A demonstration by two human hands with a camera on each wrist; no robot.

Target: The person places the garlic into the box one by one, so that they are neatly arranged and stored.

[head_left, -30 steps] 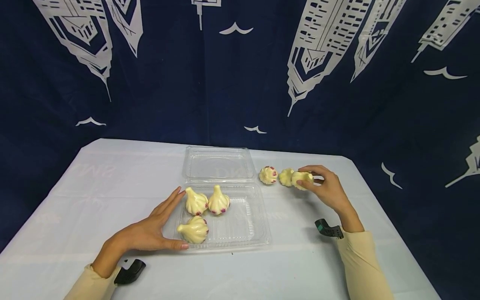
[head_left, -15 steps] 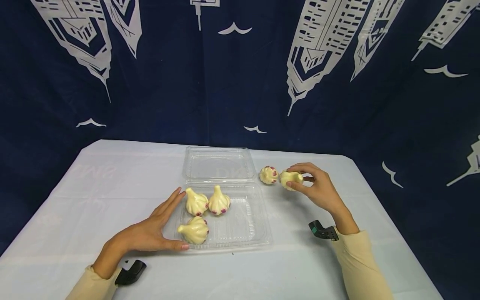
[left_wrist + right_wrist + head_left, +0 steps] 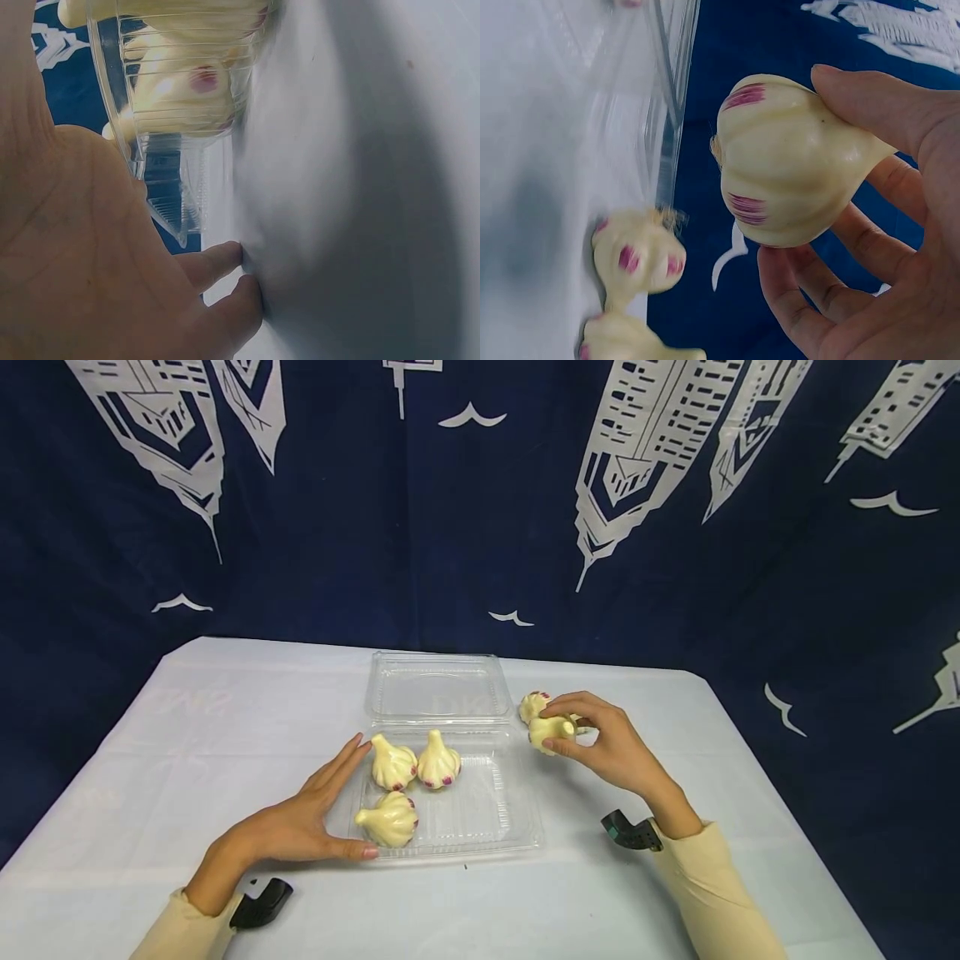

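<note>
Holding garlic bulb (image 3: 791, 161), right hand (image 3: 611, 743); bulb between thumb, fingertips

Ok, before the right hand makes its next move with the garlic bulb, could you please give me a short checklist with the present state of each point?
1. Grip: ok. The right hand holds the garlic bulb between thumb and fingers.
2. Lid: ok. The clear lid lies open behind the tray.
3. Room: ok. Three bulbs sit toward the tray's left, leaving its right part bare.
4. Held bulb over that bare part: not ok. It is by the tray's far right corner.
5. Tray steadied: cannot tell. The left hand is at its left edge, but pressure does not show.
</note>
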